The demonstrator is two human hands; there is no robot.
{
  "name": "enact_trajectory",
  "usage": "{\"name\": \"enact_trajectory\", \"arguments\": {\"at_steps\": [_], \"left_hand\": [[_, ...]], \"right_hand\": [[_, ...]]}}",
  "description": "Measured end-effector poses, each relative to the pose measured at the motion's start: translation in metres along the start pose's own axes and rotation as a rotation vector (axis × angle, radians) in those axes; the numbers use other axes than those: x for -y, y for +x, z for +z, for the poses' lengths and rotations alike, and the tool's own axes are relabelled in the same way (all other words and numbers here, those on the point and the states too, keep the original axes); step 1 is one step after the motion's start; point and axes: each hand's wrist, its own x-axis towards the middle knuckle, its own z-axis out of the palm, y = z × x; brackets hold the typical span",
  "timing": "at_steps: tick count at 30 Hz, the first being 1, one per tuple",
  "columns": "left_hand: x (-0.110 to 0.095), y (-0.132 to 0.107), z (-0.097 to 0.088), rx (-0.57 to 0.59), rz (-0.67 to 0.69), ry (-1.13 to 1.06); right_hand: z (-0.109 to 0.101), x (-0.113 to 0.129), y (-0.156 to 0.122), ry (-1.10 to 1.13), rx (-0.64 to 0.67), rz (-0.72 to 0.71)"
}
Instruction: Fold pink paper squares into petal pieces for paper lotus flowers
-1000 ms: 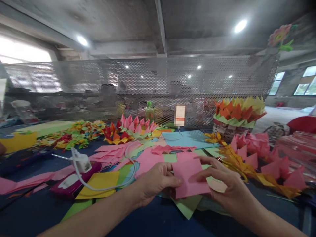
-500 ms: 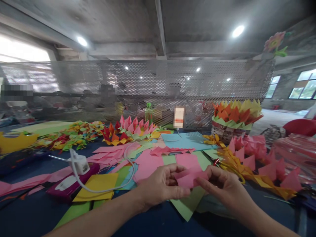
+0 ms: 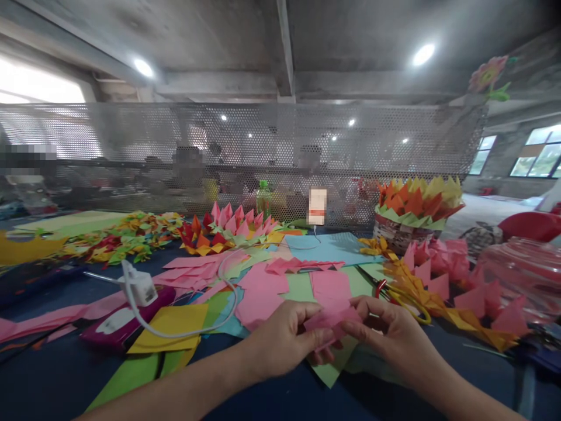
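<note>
A small piece of pink paper is held between both hands above the table, slightly blurred. My left hand grips its left side, thumb on top and fingers partly beneath. On its right side my right hand pinches the edge between thumb and fingers. Just behind the hands lies a pink sheet on pale green paper, which also shows below them. More pink sheets rest to the left. A row of folded pink paper lies farther back.
Scissors lie right of my right hand, near folded orange and pink pieces. A purple power strip with a white charger and cable sits left. Behind stand paper flowers, a basket and a metal mesh partition.
The pink paper has turned in my hands and sits slightly lower. My left fingers have moved under it, and my right hand has shifted a little left.
</note>
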Motion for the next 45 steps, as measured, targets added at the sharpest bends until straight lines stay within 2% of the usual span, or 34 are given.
{"name": "enact_trajectory", "arguments": {"at_steps": [4,9,15,26,32,37,42,45], "left_hand": [[-0.0003,-0.0015,0.0025,0.026,0.019,0.005],[-0.0063,-0.0025,0.0046,0.035,0.018,0.008],[-0.0032,-0.0003,0.0038,-0.010,-0.028,-0.047],[0.0019,0.0018,0.0053,-0.084,-0.003,-0.046],[-0.0010,0.0008,0.0073,-0.092,-0.018,-0.017],[-0.0015,-0.0009,0.0077,-0.106,-0.011,0.034],[0.0008,-0.0022,0.0062,-0.108,-0.007,0.118],[-0.0011,-0.0035,0.0059,-0.095,-0.020,0.124]], "right_hand": [[-0.0003,0.0037,-0.0013,0.041,0.025,-0.074],[-0.0010,0.0064,-0.0043,-0.032,-0.044,-0.030],[-0.0018,0.0084,-0.0041,-0.073,-0.160,-0.012],[0.0016,0.0053,-0.0050,-0.137,-0.216,-0.080],[-0.0006,0.0039,-0.0051,-0.146,-0.150,-0.085],[0.0011,0.0052,-0.0030,-0.036,-0.177,-0.035],[0.0008,0.0037,-0.0001,-0.007,0.033,0.056],[0.0012,0.0024,-0.0019,-0.080,0.026,0.048]]}}
